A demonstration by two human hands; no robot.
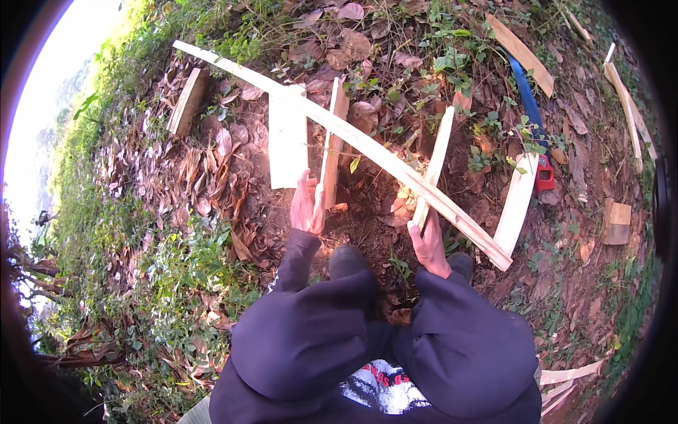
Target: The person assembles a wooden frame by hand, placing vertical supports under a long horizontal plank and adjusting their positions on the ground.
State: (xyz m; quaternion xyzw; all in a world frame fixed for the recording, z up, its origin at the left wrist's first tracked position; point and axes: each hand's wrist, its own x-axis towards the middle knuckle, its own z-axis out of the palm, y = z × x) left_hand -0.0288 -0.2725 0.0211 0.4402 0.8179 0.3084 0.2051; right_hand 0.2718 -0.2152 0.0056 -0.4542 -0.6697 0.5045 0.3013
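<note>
- Across the leaf-strewn ground (367, 230), a long wooden strip (353, 137) is slanting from upper left to lower right, crossing over a wide pale board (287, 152), a narrow plank (336, 145) and a short strip (439, 152).
- At the short strip's lower end, the right hand (429, 245) is grasping the wood between thumb and fingers.
- Beside the narrow plank's lower part, the left hand (308, 206) is pointing its fingers upward; whether it is gripping the plank, I cannot tell.
- Near the long strip's lower end, another board (518, 198) is lying tilted.
- Just above that board, a blue tool with a red handle (544, 174) is resting.
</note>
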